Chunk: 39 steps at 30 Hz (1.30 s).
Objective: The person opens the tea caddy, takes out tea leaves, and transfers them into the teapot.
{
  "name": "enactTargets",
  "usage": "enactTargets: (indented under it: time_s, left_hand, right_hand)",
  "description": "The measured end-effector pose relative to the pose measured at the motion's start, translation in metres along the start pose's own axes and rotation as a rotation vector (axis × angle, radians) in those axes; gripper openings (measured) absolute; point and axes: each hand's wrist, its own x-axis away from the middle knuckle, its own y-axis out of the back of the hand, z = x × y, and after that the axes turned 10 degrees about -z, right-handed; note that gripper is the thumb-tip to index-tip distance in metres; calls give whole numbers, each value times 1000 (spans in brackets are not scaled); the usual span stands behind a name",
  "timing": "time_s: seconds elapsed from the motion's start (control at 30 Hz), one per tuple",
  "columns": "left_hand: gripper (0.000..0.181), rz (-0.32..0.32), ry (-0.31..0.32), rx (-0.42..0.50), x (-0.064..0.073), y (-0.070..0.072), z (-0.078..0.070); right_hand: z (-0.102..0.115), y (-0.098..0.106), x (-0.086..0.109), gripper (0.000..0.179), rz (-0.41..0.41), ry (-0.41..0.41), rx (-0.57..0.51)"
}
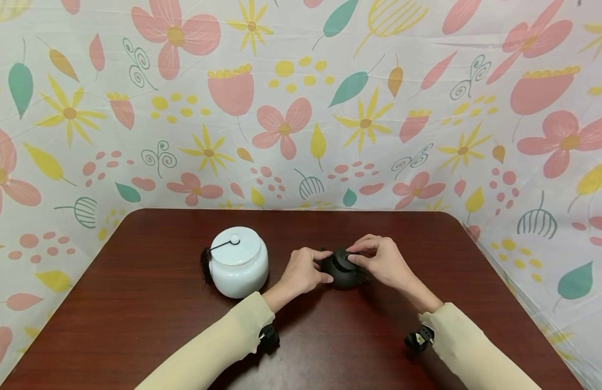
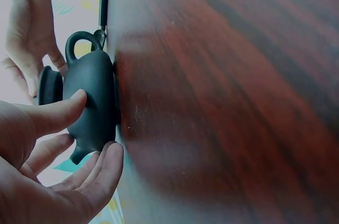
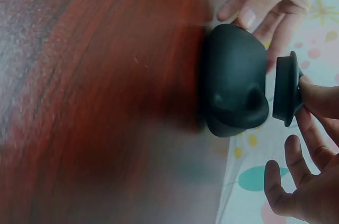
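Note:
A small dark teapot (image 1: 348, 279) stands on the table right of the middle. My left hand (image 1: 303, 271) grips its spout side. In the left wrist view the thumb lies on the teapot's body and other fingers bend round near the spout (image 2: 79, 152). My right hand (image 1: 386, 262) pinches the teapot's lid (image 3: 286, 89) by its knob. A gap shows between lid and teapot body (image 3: 235, 65) in the right wrist view, with the lid just above the opening. The loop handle (image 2: 70, 49) points away from my left hand.
A white lidded jar (image 1: 239, 279) with a dark tassel (image 1: 206, 265) stands left of my left hand. Under everything lies a dark reddish wooden table (image 1: 135, 319). Behind it hangs a floral cloth (image 1: 281, 179). Each wrist wears a small black camera (image 1: 269, 338).

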Motion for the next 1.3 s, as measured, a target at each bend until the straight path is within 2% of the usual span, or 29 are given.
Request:
enactTargets:
  time_s: [0.3, 0.53, 0.77, 1.0, 1.3]
  left_hand:
    - [59, -3, 17, -4, 2, -2, 0]
    - [57, -10, 13, 6, 2, -2, 0]
    - [57, -9, 17, 6, 2, -2, 0]
    - [58, -9, 23, 8, 1, -1, 0]
    - [57, -7, 45, -2, 1, 1, -3]
  right_hand:
    - [0, 25, 14, 11, -23, -27, 25]
    - [-2, 44, 32, 13, 4, -9, 11]
    - [-7, 57, 52, 16, -2, -24, 47]
    - [-10, 62, 70, 18, 4, -59, 34]
    - [-12, 57, 88, 18, 39, -89, 20]
